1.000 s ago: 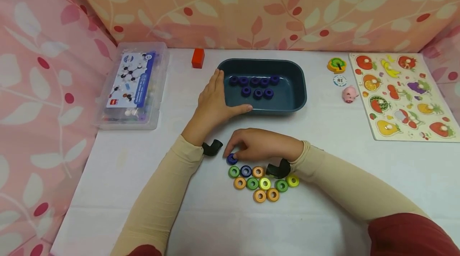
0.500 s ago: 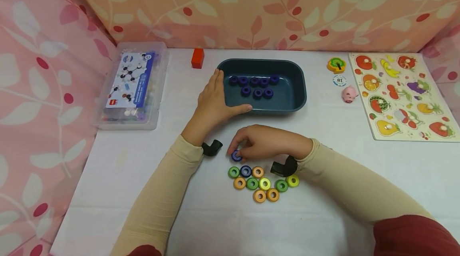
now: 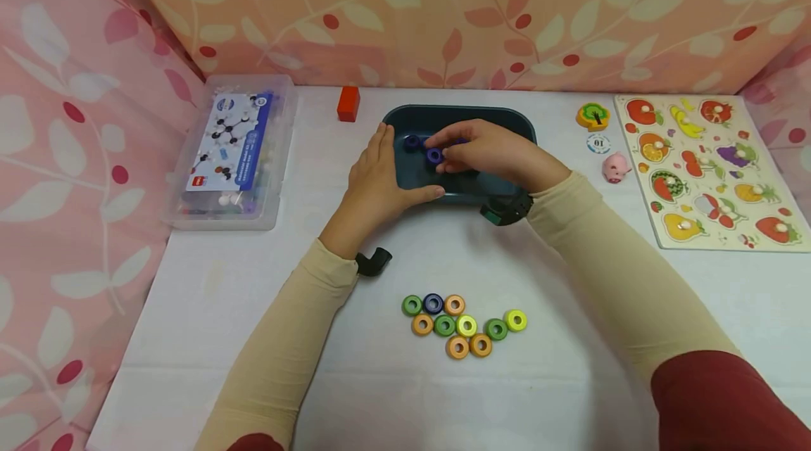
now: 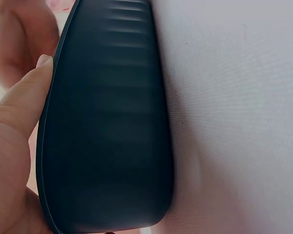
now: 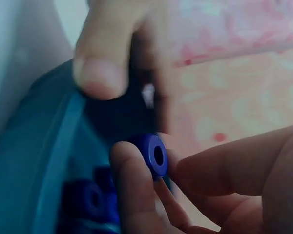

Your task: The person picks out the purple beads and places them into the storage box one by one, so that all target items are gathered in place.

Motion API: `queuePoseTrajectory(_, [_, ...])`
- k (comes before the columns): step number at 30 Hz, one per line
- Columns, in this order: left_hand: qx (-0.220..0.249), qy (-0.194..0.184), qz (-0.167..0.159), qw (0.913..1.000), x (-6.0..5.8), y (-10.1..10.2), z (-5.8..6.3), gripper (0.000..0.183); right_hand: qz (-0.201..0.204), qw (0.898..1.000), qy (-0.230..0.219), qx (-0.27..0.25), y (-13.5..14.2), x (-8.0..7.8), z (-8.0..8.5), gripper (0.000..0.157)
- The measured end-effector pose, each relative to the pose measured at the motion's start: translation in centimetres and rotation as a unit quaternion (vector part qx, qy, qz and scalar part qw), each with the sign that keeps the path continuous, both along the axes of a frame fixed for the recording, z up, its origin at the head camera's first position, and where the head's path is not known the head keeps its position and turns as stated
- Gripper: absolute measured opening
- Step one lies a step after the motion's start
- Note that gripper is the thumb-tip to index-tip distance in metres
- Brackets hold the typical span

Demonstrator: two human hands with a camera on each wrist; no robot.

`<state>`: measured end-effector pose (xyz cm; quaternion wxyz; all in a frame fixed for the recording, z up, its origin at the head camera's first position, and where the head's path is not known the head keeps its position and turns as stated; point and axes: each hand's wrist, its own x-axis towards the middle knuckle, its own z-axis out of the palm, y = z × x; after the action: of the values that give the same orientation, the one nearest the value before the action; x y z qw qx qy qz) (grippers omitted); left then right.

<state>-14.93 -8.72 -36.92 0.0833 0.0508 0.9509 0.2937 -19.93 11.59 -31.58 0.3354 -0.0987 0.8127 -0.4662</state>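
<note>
My right hand is over the dark teal tray. Its thumb and fingertips pinch a blue ring bead, whose hole shows in the right wrist view. More blue ring beads lie on the tray's floor, partly covered by that hand. At the tray's left end rests my left hand, fingers straight along the side and thumb touching the front rim. On the cloth nearer me lies a group of ring beads: green, orange, yellow and one dark blue bead.
A clear case with a molecular model label stands at the left. Behind is a red block. Right of the tray are a tree piece, a chip, a pink pig and a fruit puzzle board. Patterned curtain walls enclose the table.
My right hand has lifted the blue ring bead off the cloth and carried it forward over the tray. The left hand has stayed at the tray's left end.
</note>
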Motion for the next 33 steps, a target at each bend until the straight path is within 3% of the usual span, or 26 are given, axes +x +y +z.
queuePoseTrajectory(3, [-0.001,0.0,-0.002,1.0,0.0,0.1,0.0,0.133,-0.014,0.997,-0.063,-0.03,-1.3,-1.5,-1.2,0.038])
queuePoseTrajectory(6, [-0.002,0.003,-0.006,1.0,0.0,0.2,0.0,0.134,-0.025,0.994,-0.1,-0.042,-2.3,-2.4,-2.2,0.039])
queuePoseTrajectory(11, [-0.001,0.004,-0.009,1.0,0.0,0.3,-0.1,0.134,-0.023,0.994,-0.101,-0.02,-2.3,-2.8,-2.6,0.04])
queuePoseTrajectory(14, [0.001,0.004,-0.008,1.0,0.1,0.3,-0.1,0.133,-0.023,0.997,-0.076,-0.004,-1.5,-2.3,-2.1,0.04])
queuePoseTrajectory(19, [0.001,0.002,-0.004,1.0,0.3,0.4,-0.2,0.133,0.01,0.999,-0.015,0.027,0.4,0.1,-0.4,0.035])
queuePoseTrajectory(24, [-0.008,0.006,-0.005,0.9999,0.3,0.2,-0.4,0.134,0.085,0.996,0.003,0.03,1.1,4.1,0.4,0.028])
queuePoseTrajectory(29, [-0.009,0.008,-0.005,0.9999,0.4,0.1,-0.2,0.132,0.209,0.976,0.041,0.045,-0.3,8.0,-1.2,0.022])
queuePoseTrajectory(33, [-0.007,0.01,-0.006,0.9999,0.3,0.0,0.2,0.133,0.273,0.955,0.099,0.059,-1.7,10.1,-3.2,0.02])
